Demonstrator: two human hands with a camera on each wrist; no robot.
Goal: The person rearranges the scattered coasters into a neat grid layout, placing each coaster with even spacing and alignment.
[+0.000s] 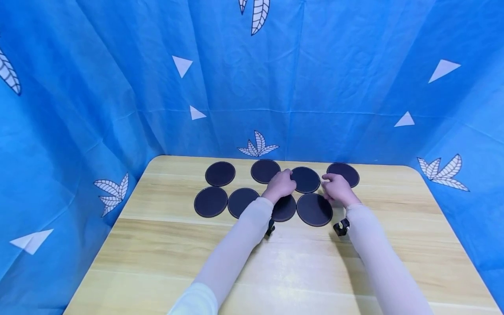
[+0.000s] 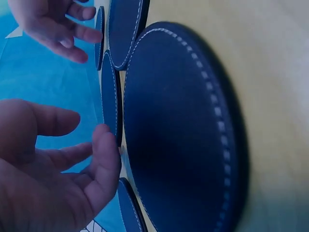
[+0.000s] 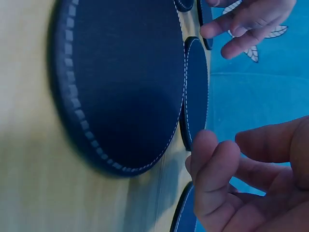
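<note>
Hovering loose-fingered, left hand (image 1: 280,184) and right hand (image 1: 337,189) flanking, gripping nothing, the back-row dark coaster (image 1: 305,179) on the table (image 1: 157,245); looked thin, light, stiff, best pinched at its stitched rim.

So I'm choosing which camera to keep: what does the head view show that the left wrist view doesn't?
Only the head view shows all eight dark round coasters in two rows on the wooden table, both sleeved arms and the blue backdrop. Only the left wrist view shows the white stitching on a coaster's rim up close. Both show the left hand and right hand, fingers loose, holding nothing.
</note>
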